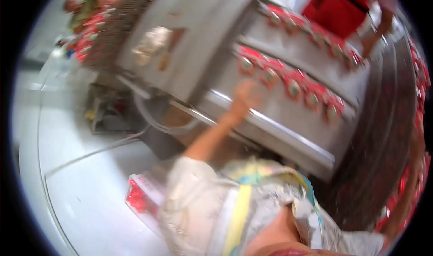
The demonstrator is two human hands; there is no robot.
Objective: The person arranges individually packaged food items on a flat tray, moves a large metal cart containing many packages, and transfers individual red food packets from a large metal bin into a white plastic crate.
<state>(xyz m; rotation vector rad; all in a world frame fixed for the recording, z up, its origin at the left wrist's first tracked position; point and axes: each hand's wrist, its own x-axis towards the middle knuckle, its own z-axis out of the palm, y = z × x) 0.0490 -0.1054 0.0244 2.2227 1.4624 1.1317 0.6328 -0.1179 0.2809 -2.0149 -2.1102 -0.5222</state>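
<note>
My left hand [247, 96] reaches over the near part of a metal worktop [293, 125], just short of a slanting row of red packs [293, 88] with round, pale-centred parts. Motion blurs its fingers, so I cannot make out whether it holds anything. At the far right rim, my right arm [408, 197] stretches up along more red packs [419, 66]; its hand is too smeared to read. A second row of similar red packs [315, 34] lies farther back on the worktop.
A dark curved conveyor [374, 121] runs along the right. Across the worktop stands a person in red [338, 10]; another person [81, 12] is at the far left. A cloth-like bundle [151, 45] lies on the left metal surface. A box with red items [144, 195] sits below.
</note>
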